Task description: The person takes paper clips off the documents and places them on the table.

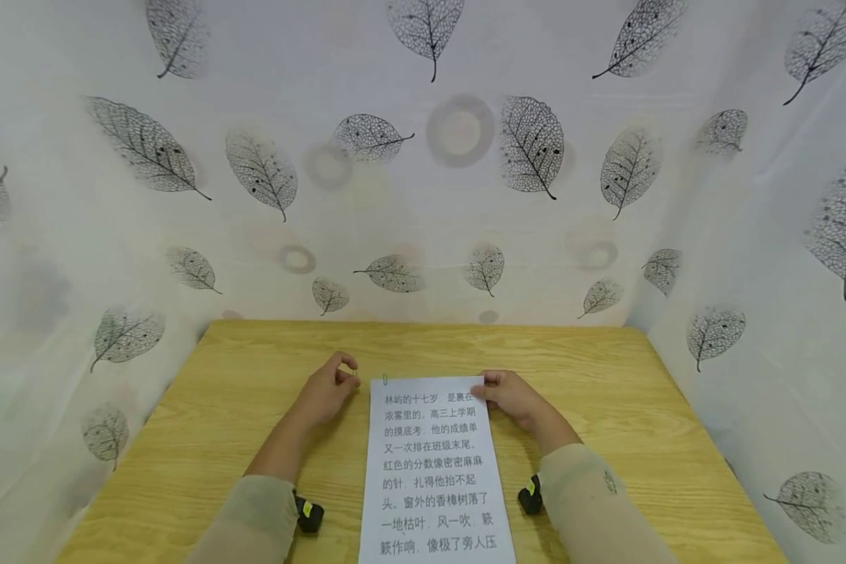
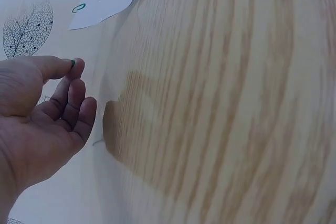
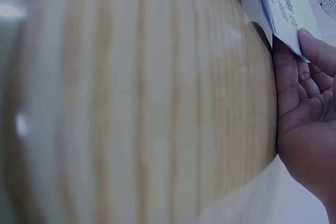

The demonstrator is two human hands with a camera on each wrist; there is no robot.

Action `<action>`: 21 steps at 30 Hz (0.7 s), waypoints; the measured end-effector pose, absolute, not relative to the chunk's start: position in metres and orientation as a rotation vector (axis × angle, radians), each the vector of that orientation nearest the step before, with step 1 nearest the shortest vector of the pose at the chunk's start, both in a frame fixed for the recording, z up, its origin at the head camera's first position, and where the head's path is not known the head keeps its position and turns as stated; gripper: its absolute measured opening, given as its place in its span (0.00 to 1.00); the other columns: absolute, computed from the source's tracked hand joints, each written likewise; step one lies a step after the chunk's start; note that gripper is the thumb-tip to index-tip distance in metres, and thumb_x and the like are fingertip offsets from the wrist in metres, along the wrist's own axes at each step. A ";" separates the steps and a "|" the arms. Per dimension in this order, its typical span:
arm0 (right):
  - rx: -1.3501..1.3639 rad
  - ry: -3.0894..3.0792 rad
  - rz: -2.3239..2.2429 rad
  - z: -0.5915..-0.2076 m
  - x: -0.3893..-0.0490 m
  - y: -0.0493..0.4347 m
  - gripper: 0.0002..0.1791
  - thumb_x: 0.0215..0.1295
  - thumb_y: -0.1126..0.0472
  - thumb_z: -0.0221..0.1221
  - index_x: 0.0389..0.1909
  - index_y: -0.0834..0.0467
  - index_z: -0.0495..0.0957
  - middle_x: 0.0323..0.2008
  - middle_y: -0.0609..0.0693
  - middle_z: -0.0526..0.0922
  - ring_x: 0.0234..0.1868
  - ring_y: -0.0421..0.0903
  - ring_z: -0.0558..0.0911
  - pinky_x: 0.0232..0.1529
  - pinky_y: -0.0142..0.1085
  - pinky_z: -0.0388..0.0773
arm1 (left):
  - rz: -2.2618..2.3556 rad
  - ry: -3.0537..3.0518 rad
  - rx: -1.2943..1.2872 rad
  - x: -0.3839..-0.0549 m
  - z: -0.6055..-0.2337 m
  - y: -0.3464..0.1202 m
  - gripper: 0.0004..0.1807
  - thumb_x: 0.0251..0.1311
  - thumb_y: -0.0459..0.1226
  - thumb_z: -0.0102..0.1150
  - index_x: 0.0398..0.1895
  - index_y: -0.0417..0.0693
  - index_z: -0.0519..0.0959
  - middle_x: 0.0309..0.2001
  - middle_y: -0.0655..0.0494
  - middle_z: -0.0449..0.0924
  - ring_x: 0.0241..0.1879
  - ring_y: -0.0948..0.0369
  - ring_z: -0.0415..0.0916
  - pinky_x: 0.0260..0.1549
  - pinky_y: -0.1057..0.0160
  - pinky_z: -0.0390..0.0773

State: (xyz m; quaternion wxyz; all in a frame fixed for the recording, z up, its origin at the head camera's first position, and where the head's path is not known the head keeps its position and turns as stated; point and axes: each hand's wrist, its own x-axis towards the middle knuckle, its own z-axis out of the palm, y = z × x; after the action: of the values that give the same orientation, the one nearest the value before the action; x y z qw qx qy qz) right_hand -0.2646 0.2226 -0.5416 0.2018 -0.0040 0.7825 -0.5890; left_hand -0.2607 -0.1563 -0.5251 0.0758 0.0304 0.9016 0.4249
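Printed sheets of paper (image 1: 433, 462), covered in large Chinese characters, lie on the wooden table. A green paper clip (image 1: 385, 379) sits on their top left edge, also seen in the left wrist view. My right hand (image 1: 513, 398) pinches the top right corner, thumb on the printed face and fingers beneath. Left of the sheets, my left hand (image 1: 327, 389) is raised and apart from them. Between its thumb and index fingertip it pinches a second small paper clip (image 2: 73, 63), mostly hidden, with only a green bit showing.
The wooden table (image 1: 254, 352) ends at a white curtain (image 1: 423, 219) printed with dark leaves, which surrounds its back and sides. Black wrist cameras (image 1: 309, 515) are worn at both wrists, close to the tabletop.
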 end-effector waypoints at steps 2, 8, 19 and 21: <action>-0.017 2.185 -1.640 -0.542 -0.265 0.223 0.12 0.80 0.62 0.62 0.55 0.66 0.84 0.47 0.53 0.93 0.41 0.42 0.89 0.45 0.32 0.83 | 1.266 2.708 0.075 -0.261 -0.524 -0.158 0.13 0.80 0.39 0.59 0.61 0.53 0.74 0.50 0.48 0.87 0.44 0.55 0.83 0.47 0.57 0.81; -0.010 2.182 -1.647 -0.543 -0.265 0.224 0.13 0.79 0.61 0.62 0.56 0.66 0.83 0.47 0.54 0.93 0.42 0.42 0.89 0.46 0.32 0.84 | 1.200 2.741 0.058 -0.264 -0.526 -0.163 0.12 0.80 0.39 0.58 0.60 0.53 0.75 0.51 0.46 0.86 0.46 0.53 0.83 0.47 0.55 0.82; -0.010 2.184 -1.648 -0.543 -0.266 0.223 0.13 0.79 0.61 0.63 0.55 0.66 0.84 0.47 0.54 0.93 0.42 0.42 0.88 0.45 0.31 0.84 | 1.061 2.817 0.110 -0.269 -0.535 -0.163 0.09 0.77 0.36 0.60 0.56 0.49 0.78 0.49 0.46 0.87 0.47 0.52 0.84 0.52 0.48 0.84; -0.017 2.177 -1.648 -0.542 -0.267 0.222 0.13 0.79 0.61 0.62 0.56 0.66 0.84 0.47 0.54 0.93 0.42 0.42 0.89 0.45 0.31 0.84 | 1.048 2.826 0.112 -0.271 -0.535 -0.163 0.09 0.77 0.35 0.61 0.55 0.49 0.79 0.48 0.47 0.87 0.45 0.52 0.83 0.50 0.50 0.83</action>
State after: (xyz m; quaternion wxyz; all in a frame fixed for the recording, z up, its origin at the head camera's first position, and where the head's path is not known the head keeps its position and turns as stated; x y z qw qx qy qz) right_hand -0.2667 0.2225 -0.5425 0.2040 -0.0060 0.7804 -0.5910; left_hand -0.2707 -0.1635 -0.5346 0.0625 0.0371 0.9352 0.3467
